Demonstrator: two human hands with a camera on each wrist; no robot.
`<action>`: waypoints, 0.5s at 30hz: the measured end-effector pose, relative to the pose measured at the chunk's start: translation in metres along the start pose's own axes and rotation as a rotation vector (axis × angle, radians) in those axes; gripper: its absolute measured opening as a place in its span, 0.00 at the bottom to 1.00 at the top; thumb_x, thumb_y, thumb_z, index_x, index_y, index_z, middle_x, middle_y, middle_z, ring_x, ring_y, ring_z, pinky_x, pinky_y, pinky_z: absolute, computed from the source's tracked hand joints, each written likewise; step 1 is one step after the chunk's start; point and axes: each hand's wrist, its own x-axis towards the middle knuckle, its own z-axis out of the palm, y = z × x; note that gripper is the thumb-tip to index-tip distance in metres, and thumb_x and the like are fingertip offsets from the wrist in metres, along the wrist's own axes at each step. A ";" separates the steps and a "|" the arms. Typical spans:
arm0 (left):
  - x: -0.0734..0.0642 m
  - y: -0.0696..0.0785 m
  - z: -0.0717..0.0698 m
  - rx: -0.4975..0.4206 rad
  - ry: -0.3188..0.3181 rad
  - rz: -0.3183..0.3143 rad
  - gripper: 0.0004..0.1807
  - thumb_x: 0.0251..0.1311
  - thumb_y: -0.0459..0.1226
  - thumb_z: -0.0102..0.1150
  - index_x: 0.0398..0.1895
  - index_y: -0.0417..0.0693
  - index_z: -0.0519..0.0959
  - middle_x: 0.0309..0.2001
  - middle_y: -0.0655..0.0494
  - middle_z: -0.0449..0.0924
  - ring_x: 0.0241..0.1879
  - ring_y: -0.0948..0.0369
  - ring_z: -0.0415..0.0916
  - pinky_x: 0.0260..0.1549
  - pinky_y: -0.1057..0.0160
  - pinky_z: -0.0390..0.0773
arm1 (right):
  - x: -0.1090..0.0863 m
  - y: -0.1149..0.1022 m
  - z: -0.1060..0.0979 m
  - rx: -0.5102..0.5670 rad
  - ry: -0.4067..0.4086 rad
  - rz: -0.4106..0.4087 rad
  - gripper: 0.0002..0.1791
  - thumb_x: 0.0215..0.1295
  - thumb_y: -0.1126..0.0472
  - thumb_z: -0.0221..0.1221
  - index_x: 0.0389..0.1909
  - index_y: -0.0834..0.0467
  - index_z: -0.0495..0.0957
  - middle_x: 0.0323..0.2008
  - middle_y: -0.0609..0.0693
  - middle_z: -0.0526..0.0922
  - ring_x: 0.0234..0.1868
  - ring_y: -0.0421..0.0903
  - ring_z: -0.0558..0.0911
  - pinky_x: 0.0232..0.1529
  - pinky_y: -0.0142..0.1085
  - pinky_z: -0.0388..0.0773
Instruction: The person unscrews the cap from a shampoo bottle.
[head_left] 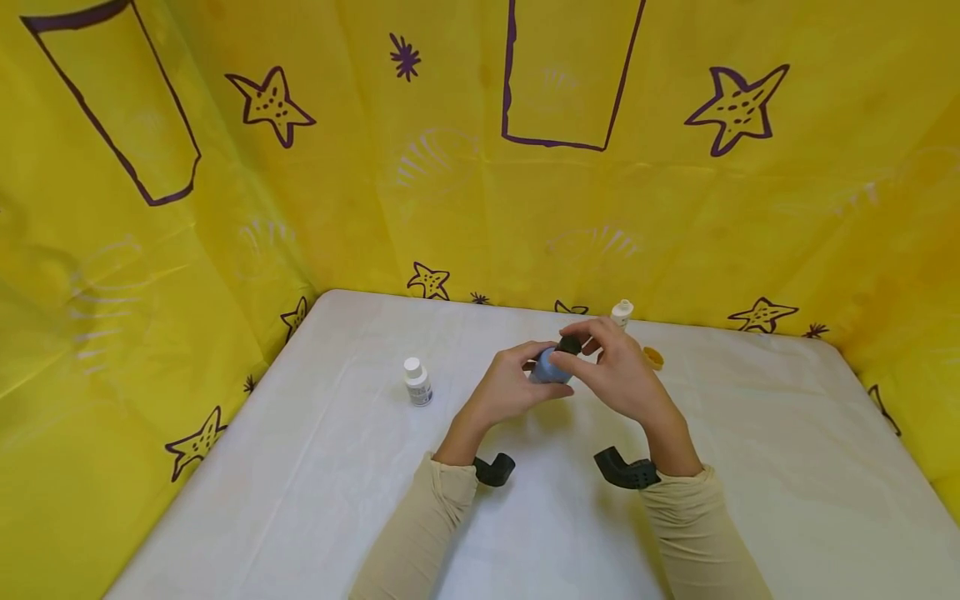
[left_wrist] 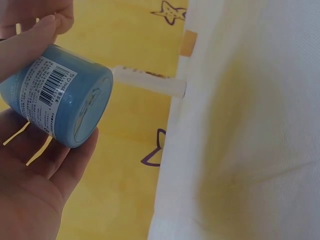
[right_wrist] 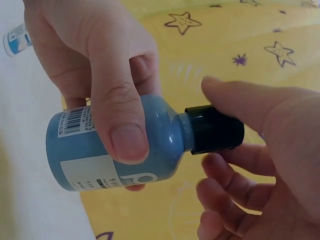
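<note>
While the left hand (head_left: 498,387) wraps its fingers and thumb round the body of a blue bottle (head_left: 552,367), the right hand (head_left: 618,371) pinches the black cap (right_wrist: 217,130) at its neck, thumb on one side and fingers on the other. The blue bottle is held up off the tabletop (head_left: 315,500), tilted, its cap end leaning toward the right hand. A barcode label (left_wrist: 47,95) runs along its side (the finest print is too small to read), and a strip of blue neck shows between its shoulder and the cap.

To the left of the blue bottle, well apart from it, a small white bottle (head_left: 418,385) with a white cap stands upright. Beyond the blue bottle and to its right, a slim white container (head_left: 622,312) stands near the far edge, its lower part hidden behind the right hand. An orange lid-like piece (head_left: 653,358) lies to the right of the blue bottle, just past the right hand. Nearer the wearer than the blue bottle, a dark curved mount (head_left: 628,472) juts from the right wrist. Behind the blue bottle hangs a yellow sheet (head_left: 450,208) printed with purple starfish.
</note>
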 end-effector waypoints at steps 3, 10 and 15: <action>0.001 0.001 0.001 0.011 -0.002 0.011 0.28 0.52 0.43 0.78 0.59 0.55 0.82 0.54 0.60 0.86 0.49 0.63 0.81 0.54 0.64 0.81 | 0.000 0.001 0.000 -0.011 0.016 -0.013 0.17 0.64 0.53 0.70 0.52 0.55 0.83 0.49 0.53 0.82 0.45 0.51 0.79 0.45 0.42 0.75; 0.002 0.002 0.003 -0.001 -0.021 -0.030 0.28 0.53 0.45 0.77 0.59 0.57 0.81 0.56 0.61 0.85 0.50 0.62 0.80 0.55 0.61 0.82 | -0.002 0.001 -0.003 -0.025 0.035 -0.076 0.16 0.64 0.57 0.70 0.51 0.55 0.84 0.48 0.52 0.82 0.43 0.48 0.78 0.43 0.44 0.78; -0.001 0.004 0.002 -0.017 -0.031 -0.084 0.29 0.54 0.46 0.77 0.60 0.59 0.81 0.56 0.60 0.84 0.51 0.60 0.81 0.53 0.60 0.82 | -0.003 -0.001 -0.008 0.007 0.008 -0.099 0.16 0.69 0.59 0.65 0.56 0.55 0.82 0.46 0.52 0.80 0.43 0.46 0.76 0.40 0.37 0.75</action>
